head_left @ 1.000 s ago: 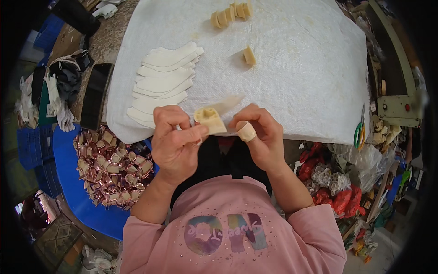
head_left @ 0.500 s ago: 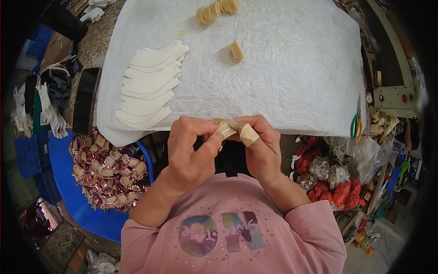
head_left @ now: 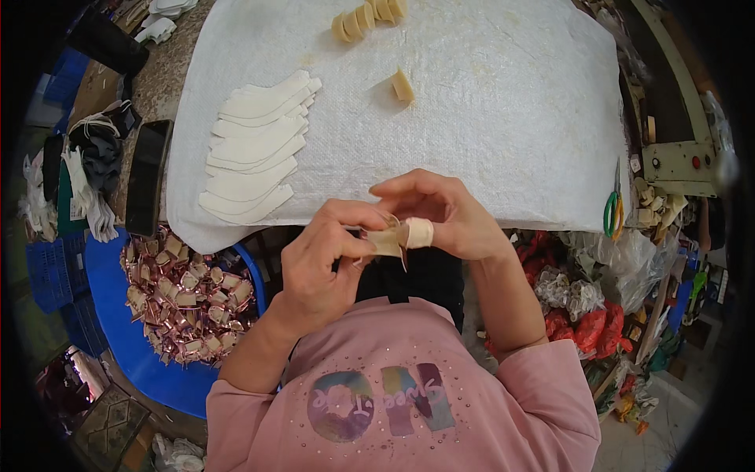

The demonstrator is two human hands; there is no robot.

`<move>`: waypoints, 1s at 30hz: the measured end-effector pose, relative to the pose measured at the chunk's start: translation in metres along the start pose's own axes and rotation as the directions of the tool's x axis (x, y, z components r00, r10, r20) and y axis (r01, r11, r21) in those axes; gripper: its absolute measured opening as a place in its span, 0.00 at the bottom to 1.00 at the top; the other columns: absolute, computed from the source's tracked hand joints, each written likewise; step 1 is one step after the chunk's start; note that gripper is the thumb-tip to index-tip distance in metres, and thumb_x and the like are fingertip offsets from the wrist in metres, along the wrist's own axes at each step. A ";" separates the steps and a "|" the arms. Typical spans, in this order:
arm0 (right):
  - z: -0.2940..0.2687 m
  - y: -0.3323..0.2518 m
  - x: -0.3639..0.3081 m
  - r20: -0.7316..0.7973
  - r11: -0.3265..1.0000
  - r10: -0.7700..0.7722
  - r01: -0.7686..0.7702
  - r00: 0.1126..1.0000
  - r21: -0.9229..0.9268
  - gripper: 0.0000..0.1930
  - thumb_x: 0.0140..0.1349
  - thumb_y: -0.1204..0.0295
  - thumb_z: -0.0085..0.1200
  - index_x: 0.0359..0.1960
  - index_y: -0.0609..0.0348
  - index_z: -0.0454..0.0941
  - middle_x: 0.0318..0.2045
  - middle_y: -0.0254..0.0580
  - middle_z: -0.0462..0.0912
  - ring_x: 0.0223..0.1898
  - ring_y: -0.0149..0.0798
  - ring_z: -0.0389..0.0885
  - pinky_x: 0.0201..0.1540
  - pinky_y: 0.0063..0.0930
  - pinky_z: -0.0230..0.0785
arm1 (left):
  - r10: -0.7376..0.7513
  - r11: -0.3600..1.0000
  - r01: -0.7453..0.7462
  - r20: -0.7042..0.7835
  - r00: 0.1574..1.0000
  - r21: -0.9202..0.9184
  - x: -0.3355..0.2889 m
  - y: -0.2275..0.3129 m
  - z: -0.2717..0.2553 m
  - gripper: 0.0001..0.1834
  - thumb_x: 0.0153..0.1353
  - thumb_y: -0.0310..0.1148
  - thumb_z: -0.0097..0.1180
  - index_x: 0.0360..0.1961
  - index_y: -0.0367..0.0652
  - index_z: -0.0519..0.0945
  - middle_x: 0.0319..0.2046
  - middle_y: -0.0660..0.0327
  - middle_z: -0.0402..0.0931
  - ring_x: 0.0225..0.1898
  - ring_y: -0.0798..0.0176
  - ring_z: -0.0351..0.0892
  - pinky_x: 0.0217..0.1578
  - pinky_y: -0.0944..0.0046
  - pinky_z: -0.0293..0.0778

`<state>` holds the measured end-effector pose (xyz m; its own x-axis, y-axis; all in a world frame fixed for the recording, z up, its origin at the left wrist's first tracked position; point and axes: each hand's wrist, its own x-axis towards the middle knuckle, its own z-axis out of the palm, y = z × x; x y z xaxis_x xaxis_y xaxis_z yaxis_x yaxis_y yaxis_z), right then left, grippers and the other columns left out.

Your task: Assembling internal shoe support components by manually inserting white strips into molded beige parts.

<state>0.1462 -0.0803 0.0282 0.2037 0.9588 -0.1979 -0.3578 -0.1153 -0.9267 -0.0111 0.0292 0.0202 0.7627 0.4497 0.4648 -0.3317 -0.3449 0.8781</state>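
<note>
My left hand (head_left: 326, 252) pinches a small curved cream piece (head_left: 387, 242) with a pinkish shiny edge, just off the near edge of the table. My right hand (head_left: 460, 212) is beside it with fingers spread and lifted. Its thumb, wrapped in cream tape (head_left: 418, 233), touches or nearly touches the piece's right end. Left of centre on the table lies an overlapping row of white curved cut pieces (head_left: 255, 141). Farther off, a tan wedge-shaped block (head_left: 403, 85) stands alone, and several similar rounded tan pieces (head_left: 354, 23) sit in a row at the far edge.
A blue basin (head_left: 106, 295) at my left holds a heap of shiny pink pieces with cream faces (head_left: 189, 295). A dark phone (head_left: 149, 177) lies beside the white table cover (head_left: 487, 141). Scissors (head_left: 613, 211) are at its right edge, above red and clear plastic bags (head_left: 590, 322).
My right hand has loosened its pinch, its fingers rising and spreading above the piece. My left hand has moved slightly down and left, still gripping the piece.
</note>
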 end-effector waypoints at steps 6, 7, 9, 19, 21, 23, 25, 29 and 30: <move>0.009 0.000 0.001 0.075 0.970 -0.089 0.104 0.993 -0.220 0.19 0.49 0.78 0.60 0.45 0.65 0.73 0.38 0.41 0.78 0.42 0.32 0.77 0.46 0.27 0.72 | 0.109 0.976 -0.132 0.134 0.985 0.176 -0.002 -0.004 -0.004 0.10 0.50 0.13 0.56 0.27 0.37 0.69 0.34 0.53 0.74 0.35 0.59 0.77 0.34 0.67 0.73; 0.010 -0.001 0.001 0.024 0.980 -0.015 0.020 1.000 -0.200 0.17 0.52 0.76 0.58 0.45 0.65 0.73 0.38 0.40 0.78 0.41 0.31 0.77 0.44 0.26 0.72 | 0.077 0.976 -0.099 0.119 0.990 0.193 -0.003 -0.003 -0.004 0.09 0.51 0.14 0.56 0.27 0.36 0.70 0.34 0.53 0.74 0.35 0.60 0.77 0.34 0.67 0.73; 0.013 0.002 0.002 -0.031 0.982 0.058 -0.063 0.998 -0.180 0.16 0.55 0.75 0.56 0.46 0.65 0.73 0.38 0.40 0.78 0.41 0.31 0.77 0.43 0.26 0.72 | -0.017 0.985 0.002 0.086 0.996 0.173 -0.003 -0.002 -0.002 0.07 0.53 0.16 0.56 0.29 0.36 0.71 0.34 0.53 0.74 0.35 0.61 0.76 0.35 0.68 0.73; 0.011 0.024 0.007 -0.046 0.896 -0.391 0.370 0.919 -0.244 0.11 0.61 0.69 0.50 0.43 0.58 0.74 0.41 0.40 0.73 0.49 0.40 0.66 0.52 0.32 0.60 | -0.457 0.822 0.346 -0.160 0.875 -0.452 -0.002 -0.003 0.007 0.07 0.57 0.23 0.57 0.36 0.31 0.74 0.38 0.54 0.77 0.37 0.71 0.74 0.40 0.70 0.72; 0.016 0.023 0.005 -0.071 0.836 -0.456 0.399 0.887 -0.377 0.08 0.59 0.70 0.50 0.39 0.58 0.73 0.39 0.40 0.73 0.45 0.40 0.66 0.49 0.32 0.60 | -0.451 0.832 0.355 -0.148 0.880 -0.427 -0.004 -0.005 0.008 0.07 0.57 0.23 0.58 0.36 0.31 0.74 0.37 0.54 0.77 0.36 0.72 0.74 0.39 0.71 0.72; 0.023 0.022 0.007 -0.114 0.725 -0.569 0.431 0.814 -0.537 0.05 0.55 0.74 0.51 0.33 0.58 0.71 0.35 0.40 0.71 0.39 0.40 0.65 0.44 0.31 0.59 | -0.446 0.841 0.363 -0.135 0.885 -0.401 -0.004 -0.005 0.009 0.07 0.57 0.23 0.58 0.35 0.31 0.75 0.37 0.54 0.77 0.36 0.72 0.74 0.39 0.71 0.72; 0.022 0.025 0.005 -0.115 0.691 -0.581 0.414 0.806 -0.593 0.05 0.55 0.74 0.51 0.33 0.58 0.71 0.35 0.40 0.71 0.39 0.40 0.65 0.44 0.31 0.59 | -0.423 0.851 0.336 -0.148 0.894 -0.404 -0.003 -0.006 0.011 0.07 0.56 0.22 0.58 0.34 0.31 0.75 0.36 0.55 0.77 0.34 0.72 0.74 0.37 0.72 0.72; 0.022 0.022 0.005 -0.185 0.863 -0.427 0.337 0.885 -0.377 0.06 0.53 0.76 0.51 0.33 0.58 0.71 0.33 0.40 0.71 0.38 0.42 0.66 0.44 0.32 0.58 | -0.445 0.834 0.357 -0.131 0.886 -0.420 -0.003 -0.008 0.007 0.06 0.57 0.22 0.57 0.34 0.31 0.75 0.36 0.56 0.77 0.34 0.73 0.73 0.36 0.72 0.72; 0.021 0.021 0.005 -0.187 0.862 -0.427 0.336 0.885 -0.378 0.06 0.53 0.76 0.51 0.33 0.58 0.71 0.33 0.40 0.71 0.38 0.42 0.66 0.44 0.32 0.58 | -0.444 0.842 0.375 -0.102 0.890 -0.387 -0.001 -0.005 0.006 0.05 0.56 0.21 0.57 0.34 0.31 0.75 0.36 0.56 0.77 0.34 0.73 0.73 0.37 0.72 0.72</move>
<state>0.1207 -0.0728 0.0146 0.5032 0.8491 0.1609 0.1046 0.1250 -0.9866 -0.0071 0.0258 0.0144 0.7698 0.6373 0.0358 -0.2080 0.1974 0.9580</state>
